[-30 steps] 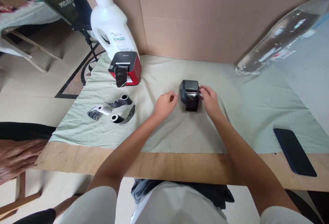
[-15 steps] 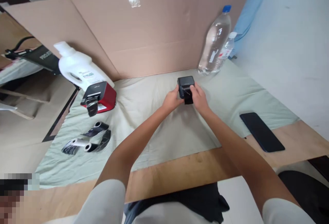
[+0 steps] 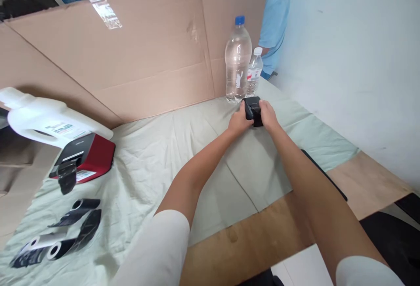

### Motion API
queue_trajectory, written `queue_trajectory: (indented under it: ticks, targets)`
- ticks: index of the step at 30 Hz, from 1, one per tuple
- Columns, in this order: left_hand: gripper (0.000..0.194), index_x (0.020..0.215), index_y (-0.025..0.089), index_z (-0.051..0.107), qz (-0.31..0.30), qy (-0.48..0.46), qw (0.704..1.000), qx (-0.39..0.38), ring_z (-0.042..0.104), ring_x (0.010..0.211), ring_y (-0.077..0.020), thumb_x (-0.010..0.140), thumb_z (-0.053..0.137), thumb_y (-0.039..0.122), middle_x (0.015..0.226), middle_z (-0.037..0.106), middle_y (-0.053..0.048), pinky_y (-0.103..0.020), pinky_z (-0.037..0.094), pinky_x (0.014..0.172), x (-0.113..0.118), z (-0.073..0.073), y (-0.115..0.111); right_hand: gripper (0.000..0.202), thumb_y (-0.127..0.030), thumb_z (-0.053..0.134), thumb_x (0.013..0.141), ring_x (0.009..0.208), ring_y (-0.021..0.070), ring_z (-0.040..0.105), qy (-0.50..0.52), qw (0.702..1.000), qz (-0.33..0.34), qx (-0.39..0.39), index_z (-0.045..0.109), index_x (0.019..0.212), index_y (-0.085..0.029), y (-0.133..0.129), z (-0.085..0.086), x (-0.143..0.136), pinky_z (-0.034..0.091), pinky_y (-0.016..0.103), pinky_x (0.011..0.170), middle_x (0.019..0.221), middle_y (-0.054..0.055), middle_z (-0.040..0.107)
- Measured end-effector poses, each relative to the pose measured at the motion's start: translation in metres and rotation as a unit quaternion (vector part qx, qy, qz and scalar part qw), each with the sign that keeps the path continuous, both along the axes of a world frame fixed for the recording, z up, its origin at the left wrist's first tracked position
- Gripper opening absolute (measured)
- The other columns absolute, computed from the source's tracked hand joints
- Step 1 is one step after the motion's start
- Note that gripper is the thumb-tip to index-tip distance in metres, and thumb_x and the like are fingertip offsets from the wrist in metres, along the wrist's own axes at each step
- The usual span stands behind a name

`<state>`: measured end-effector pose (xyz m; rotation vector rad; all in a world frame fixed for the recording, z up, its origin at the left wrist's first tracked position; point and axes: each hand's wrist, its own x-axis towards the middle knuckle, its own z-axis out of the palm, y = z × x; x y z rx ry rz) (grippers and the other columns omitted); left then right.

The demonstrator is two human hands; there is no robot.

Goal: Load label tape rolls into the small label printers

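Note:
My left hand (image 3: 241,120) and my right hand (image 3: 269,114) grip a small black portable printer (image 3: 252,100) from both sides. A strip of dark film (image 3: 258,120) hangs from its front. The printer is at the cloth's far side, close in front of a large water bottle (image 3: 238,58) and a smaller bottle with a white cap (image 3: 255,71). Whether its base touches the cloth I cannot tell. At the left stands a red and black printer (image 3: 95,157), also with a dark strip (image 3: 68,176) sticking out of its front.
A white jug (image 3: 62,117) leans behind the red printer. Several dark and white rolls (image 3: 62,233) lie front left. A phone (image 3: 324,174) is partly behind my right forearm. Cardboard (image 3: 147,45) borders the back, and a white wall (image 3: 354,58) the right. Behind the cardboard shows a person's blue sleeve (image 3: 275,19).
The view has swung to the right, so everything on the left sits further left. My hands have carried the black printer rightwards, nearer the two bottles.

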<state>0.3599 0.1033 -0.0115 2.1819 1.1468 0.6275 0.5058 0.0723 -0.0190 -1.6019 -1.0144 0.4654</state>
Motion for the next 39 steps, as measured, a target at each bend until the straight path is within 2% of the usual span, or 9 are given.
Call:
queue_trajectory:
  ticks: [7, 11, 16, 23, 27, 33, 36, 38, 39]
  targets:
    - [0.106, 0.172, 0.016, 0.013, 0.016, 0.012, 1.000, 0.008, 0.072, 0.119, -0.0376, 0.087, 0.074, 0.033, 0.132, 0.073, -0.020, -0.044, 0.055, 0.100, 0.010, -0.015, 0.007, 0.060, -0.066, 0.040, 0.096, 0.126, 0.0250, 0.061, -0.005, 1.000, -0.010, 0.001, 0.069, 0.117, -0.018, 0.011, -0.005, 0.003, 0.043, 0.042, 0.116, 0.131, 0.013, 0.071]
    - [0.103, 0.172, 0.018, 0.015, 0.011, 0.012, 1.000, 0.012, 0.072, 0.118, -0.0382, 0.087, 0.073, 0.034, 0.131, 0.073, -0.021, -0.044, 0.054, 0.100, 0.009, -0.018, 0.011, 0.061, -0.068, 0.041, 0.095, 0.130, 0.0245, 0.059, -0.014, 1.000, -0.014, 0.006, 0.068, 0.123, -0.020, 0.014, -0.014, 0.005, 0.040, 0.044, 0.119, 0.136, 0.011, 0.069]
    - [0.102, 0.172, 0.016, 0.013, 0.013, 0.011, 1.000, -0.006, 0.070, 0.123, -0.0383, 0.090, 0.070, 0.034, 0.135, 0.071, -0.021, -0.045, 0.053, 0.104, 0.009, -0.019, 0.009, 0.053, -0.060, 0.043, 0.096, 0.134, 0.0235, 0.058, 0.001, 0.999, -0.030, 0.024, 0.067, 0.124, -0.022, 0.017, -0.022, 0.005, 0.038, 0.046, 0.121, 0.140, 0.011, 0.068]
    - [0.088, 0.168, 0.005, 0.024, -0.030, 0.053, 0.996, 0.058, 0.050, 0.146, -0.0428, 0.094, 0.063, 0.032, 0.162, 0.046, -0.027, -0.050, 0.048, 0.115, 0.012, -0.022, 0.001, 0.055, -0.064, 0.041, 0.095, 0.122, 0.0238, 0.063, -0.013, 0.999, -0.046, 0.020, 0.068, 0.114, -0.020, 0.011, -0.013, 0.004, 0.043, 0.042, 0.115, 0.126, 0.010, 0.072]
    - [0.087, 0.168, 0.007, 0.024, -0.045, 0.050, 0.995, 0.069, 0.046, 0.150, -0.0430, 0.095, 0.062, 0.035, 0.164, 0.045, -0.026, -0.051, 0.045, 0.118, 0.013, -0.026, 0.002, 0.055, -0.068, 0.041, 0.093, 0.120, 0.0240, 0.063, -0.020, 0.998, -0.052, 0.027, 0.068, 0.110, -0.022, 0.010, -0.011, 0.006, 0.045, 0.044, 0.114, 0.123, 0.007, 0.073]
    - [0.086, 0.166, -0.005, 0.019, -0.042, 0.043, 0.995, 0.086, 0.045, 0.150, -0.0436, 0.097, 0.057, 0.031, 0.164, 0.039, -0.035, -0.049, 0.039, 0.123, 0.018, -0.028, 0.001, 0.048, -0.061, 0.045, 0.093, 0.121, 0.0279, 0.063, -0.017, 0.998, -0.059, 0.009, 0.068, 0.103, -0.021, 0.014, -0.002, 0.010, 0.044, 0.049, 0.115, 0.118, 0.010, 0.073]
    - [0.093, 0.167, -0.003, 0.014, -0.053, 0.028, 0.994, 0.089, 0.040, 0.156, -0.0407, 0.097, 0.060, 0.036, 0.165, 0.036, -0.036, -0.049, 0.030, 0.128, 0.010, -0.021, -0.008, 0.045, -0.047, 0.044, 0.096, 0.133, 0.0323, 0.058, -0.105, 0.987, -0.119, 0.016, 0.068, 0.118, -0.017, 0.010, 0.014, -0.002, 0.039, 0.049, 0.120, 0.134, 0.021, 0.067]
    - [0.096, 0.169, 0.001, 0.011, -0.055, -0.007, 0.991, 0.123, 0.033, 0.161, -0.0354, 0.097, 0.061, 0.041, 0.168, 0.035, -0.031, -0.048, 0.022, 0.133, -0.014, -0.006, -0.015, 0.046, -0.040, 0.042, 0.097, 0.138, 0.0324, 0.055, -0.175, 0.971, -0.139, 0.079, 0.066, 0.129, -0.016, 0.008, 0.029, -0.027, 0.037, 0.046, 0.121, 0.142, 0.026, 0.061]
    - [0.093, 0.169, 0.003, 0.011, -0.049, -0.027, 0.987, 0.150, 0.029, 0.163, -0.0323, 0.098, 0.058, 0.041, 0.170, 0.033, -0.028, -0.047, 0.018, 0.134, -0.035, 0.005, -0.018, 0.046, -0.038, 0.043, 0.097, 0.138, 0.0320, 0.055, -0.192, 0.967, -0.121, 0.116, 0.065, 0.131, -0.017, 0.007, 0.036, -0.046, 0.038, 0.046, 0.120, 0.143, 0.025, 0.061]
